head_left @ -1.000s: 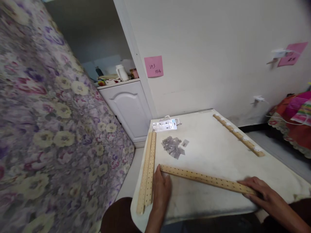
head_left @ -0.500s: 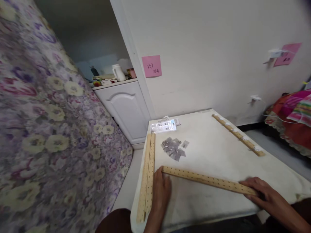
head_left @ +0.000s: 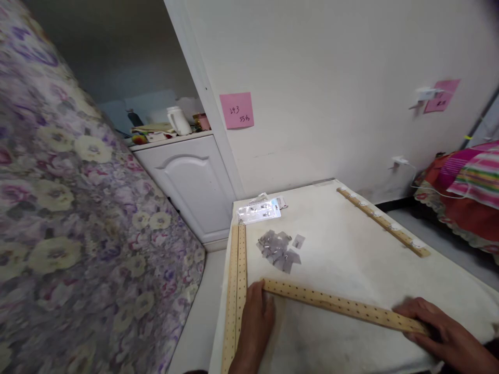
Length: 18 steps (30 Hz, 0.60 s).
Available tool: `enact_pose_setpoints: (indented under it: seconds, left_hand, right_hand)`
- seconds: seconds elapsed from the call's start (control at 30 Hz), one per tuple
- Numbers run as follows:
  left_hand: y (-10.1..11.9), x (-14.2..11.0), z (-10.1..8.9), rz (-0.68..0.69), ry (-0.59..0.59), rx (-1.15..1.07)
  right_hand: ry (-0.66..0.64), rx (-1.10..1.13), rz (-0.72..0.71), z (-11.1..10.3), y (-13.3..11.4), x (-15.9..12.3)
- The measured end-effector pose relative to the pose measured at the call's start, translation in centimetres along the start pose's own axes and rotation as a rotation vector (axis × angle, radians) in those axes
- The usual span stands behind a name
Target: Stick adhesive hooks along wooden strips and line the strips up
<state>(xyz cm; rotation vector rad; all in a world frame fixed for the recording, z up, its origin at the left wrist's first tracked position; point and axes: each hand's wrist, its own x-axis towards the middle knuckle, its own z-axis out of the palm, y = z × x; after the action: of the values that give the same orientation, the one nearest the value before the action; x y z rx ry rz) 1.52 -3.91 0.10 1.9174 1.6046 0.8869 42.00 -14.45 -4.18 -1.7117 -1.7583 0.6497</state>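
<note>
The left hand (head_left: 255,318) grips one end of a drilled strip (head_left: 343,306), the right hand (head_left: 437,323) the other, holding it slantwise across the bench (head_left: 331,259). Two more strips (head_left: 242,259) lie side by side along the left edge, near grey packets (head_left: 277,250) and a clear pack (head_left: 257,211). A rail (head_left: 384,223) with pale fittings lies by the right edge. Beyond stands a cabinet (head_left: 195,182).

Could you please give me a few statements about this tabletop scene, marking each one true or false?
1. The left hand holds one end of the perforated wooden strip. True.
2. The right hand is empty. False: the right hand grips the strip's other end.
3. The white jug stands on the white cabinet. True.
4. The small grey packets are on the floor. False: the small grey packets lie on the table.
</note>
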Motion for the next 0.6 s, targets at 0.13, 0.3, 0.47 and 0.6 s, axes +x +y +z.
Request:
enact_pose_setpoints:
  seconds: [0.13, 0.3, 0.47, 0.6]
  left_hand:
    - [0.3, 0.7, -1.5, 0.02, -0.096, 0.0]
    - [0.6, 3.1, -4.0, 0.031, -0.186, 0.041]
    - [-0.2, 5.2, -4.9, -0.052, -0.14, -0.126]
    - [-1.4, 5.3, -4.6, -0.137, -0.085, -0.253]
  right_hand:
    - [-0.059, 0.042, 0.047, -0.8, 0.0, 0.2]
    - [-0.036, 0.105, 0.173, -1.8, -1.3, 2.1]
    - [-0.02, 0.094, 0.016, 1.4, -7.5, 7.8]
    - [-0.036, 0.093, -0.133, 6.3, -12.9, 13.5]
